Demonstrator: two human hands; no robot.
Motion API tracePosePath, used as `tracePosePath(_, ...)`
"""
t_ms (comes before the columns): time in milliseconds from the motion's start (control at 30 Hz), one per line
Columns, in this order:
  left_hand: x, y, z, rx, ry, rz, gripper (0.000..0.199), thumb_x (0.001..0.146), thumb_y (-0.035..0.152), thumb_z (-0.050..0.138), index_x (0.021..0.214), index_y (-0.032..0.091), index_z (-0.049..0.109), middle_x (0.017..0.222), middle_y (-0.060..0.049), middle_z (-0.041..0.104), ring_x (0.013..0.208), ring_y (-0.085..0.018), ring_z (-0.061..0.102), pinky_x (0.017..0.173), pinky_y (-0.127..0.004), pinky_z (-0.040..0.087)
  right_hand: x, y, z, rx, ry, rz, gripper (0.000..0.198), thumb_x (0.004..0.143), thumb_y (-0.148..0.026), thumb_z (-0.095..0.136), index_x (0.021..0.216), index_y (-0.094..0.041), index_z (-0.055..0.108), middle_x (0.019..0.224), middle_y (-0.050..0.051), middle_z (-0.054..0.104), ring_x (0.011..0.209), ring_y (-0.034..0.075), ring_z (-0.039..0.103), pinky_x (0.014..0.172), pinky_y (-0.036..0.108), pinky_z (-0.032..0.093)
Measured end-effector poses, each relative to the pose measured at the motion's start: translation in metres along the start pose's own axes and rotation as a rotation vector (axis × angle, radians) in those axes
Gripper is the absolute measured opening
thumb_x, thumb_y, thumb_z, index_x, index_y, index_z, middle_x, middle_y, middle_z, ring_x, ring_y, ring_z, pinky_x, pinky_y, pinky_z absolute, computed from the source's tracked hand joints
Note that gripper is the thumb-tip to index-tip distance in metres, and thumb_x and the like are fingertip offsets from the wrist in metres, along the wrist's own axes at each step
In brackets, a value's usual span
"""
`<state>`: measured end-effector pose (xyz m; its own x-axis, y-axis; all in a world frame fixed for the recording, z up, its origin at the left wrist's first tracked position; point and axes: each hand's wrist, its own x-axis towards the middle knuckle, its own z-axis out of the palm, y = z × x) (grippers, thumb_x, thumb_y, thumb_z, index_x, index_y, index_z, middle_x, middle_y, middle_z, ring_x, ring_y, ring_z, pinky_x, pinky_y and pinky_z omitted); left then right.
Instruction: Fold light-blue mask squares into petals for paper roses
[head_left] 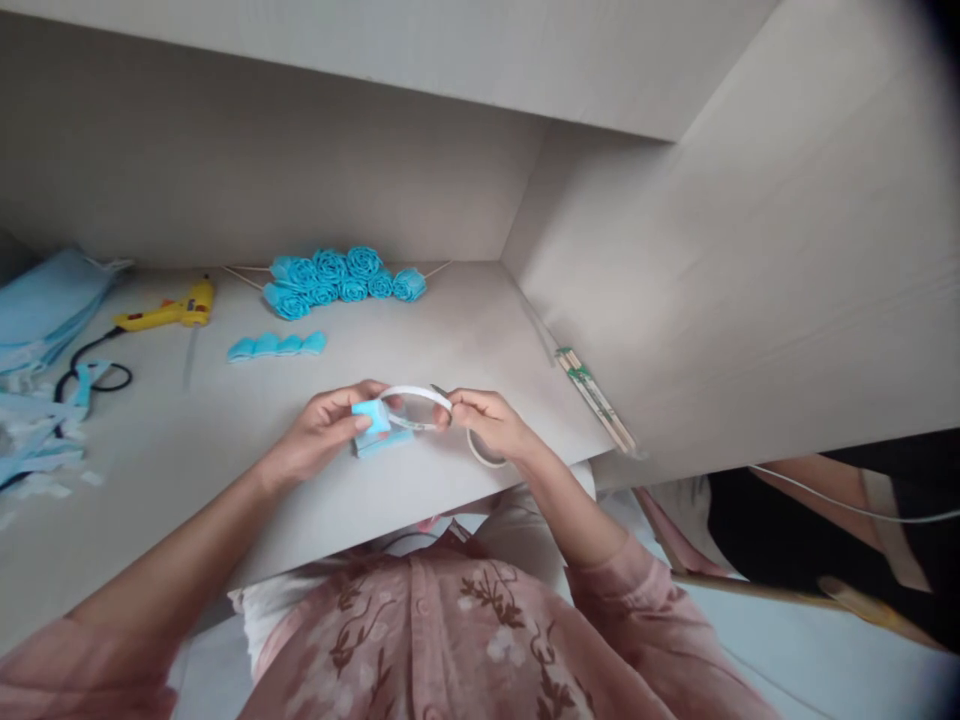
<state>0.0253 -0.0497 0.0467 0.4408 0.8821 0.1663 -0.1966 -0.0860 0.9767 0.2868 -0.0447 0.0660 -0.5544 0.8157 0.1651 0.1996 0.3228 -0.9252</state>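
Observation:
My left hand (319, 435) pinches a small folded piece of light blue fabric (370, 414) between thumb and fingers. A thin white ring-like band (415, 391) spans the gap between my hands, its left side close to the blue piece. My right hand (487, 420) is closed on the band's right side; a small dark edge shows at those fingertips, too small to name. Below my hands, another flat blue piece (385, 443) lies on the table. A roll of tape (486, 449) shows under my right wrist, partly hidden.
Several blue fabric roses (330, 280) on sticks lie at the back. Before them sits a scalloped blue strip (276, 346). A yellow glue gun (172, 308), blue masks (52, 300) and scraps (45, 440) are on the left. Packaged sticks (596, 400) lie along the right wall.

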Motion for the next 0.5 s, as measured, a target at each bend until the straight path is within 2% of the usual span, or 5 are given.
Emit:
tracePosePath(100, 0.006, -0.002, 0.002, 0.022, 0.194, 0.017, 0.021, 0.079, 0.036, 0.072, 0.078, 0.015, 0.067, 0.131, -0.012, 0.057, 0.111, -0.023, 0.056, 0.083, -0.031, 0.051, -0.006, 0.01, -0.028, -0.413, 0.221, -0.008, 0.038, 0.098, -0.044, 0.042, 0.092, -0.017, 0.069, 0.089, 0.006, 0.071, 0.083, 0.017, 0.062, 0.081, 0.031, 0.045)
tracePosePath(200, 0.01, -0.005, 0.002, 0.021, 0.326, -0.048, 0.024, 0.074, 0.038, 0.075, 0.079, 0.016, 0.066, 0.112, -0.008, 0.065, 0.089, -0.018, 0.062, 0.078, -0.031, 0.052, -0.01, 0.03, -0.064, -0.956, 0.284, 0.022, 0.027, 0.095, -0.035, 0.051, 0.093, -0.018, 0.072, 0.088, 0.01, 0.071, 0.091, 0.024, 0.059, 0.09, 0.038, 0.038)
tracePosePath(267, 0.011, -0.008, 0.001, 0.029, 0.364, -0.083, 0.025, 0.072, 0.038, 0.076, 0.077, 0.016, 0.064, 0.094, -0.005, 0.068, 0.072, -0.014, 0.061, 0.072, -0.029, 0.05, -0.013, 0.042, -0.077, -1.131, 0.267, 0.103, 0.022, 0.092, -0.03, 0.056, 0.096, -0.018, 0.073, 0.093, 0.012, 0.072, 0.093, 0.026, 0.059, 0.091, 0.04, 0.036)
tracePosePath(367, 0.011, -0.013, -0.001, 0.051, 0.374, -0.108, 0.025, 0.074, 0.038, 0.074, 0.075, 0.016, 0.062, 0.079, -0.003, 0.068, 0.065, -0.013, 0.06, 0.069, -0.028, 0.048, -0.017, 0.046, -0.068, -1.133, 0.319, 0.116, 0.023, 0.091, -0.026, 0.057, 0.109, -0.019, 0.07, 0.108, 0.012, 0.071, 0.101, 0.027, 0.059, 0.09, 0.038, 0.039)
tracePosePath(500, 0.011, -0.014, -0.002, 0.054, 0.39, -0.108, 0.026, 0.074, 0.039, 0.073, 0.075, 0.016, 0.061, 0.075, -0.003, 0.069, 0.064, -0.014, 0.06, 0.067, -0.028, 0.048, -0.015, 0.038, -0.026, -0.837, 0.254, 0.066, 0.021, 0.093, -0.023, 0.054, 0.107, -0.021, 0.07, 0.1, 0.007, 0.071, 0.092, 0.019, 0.064, 0.082, 0.029, 0.046)
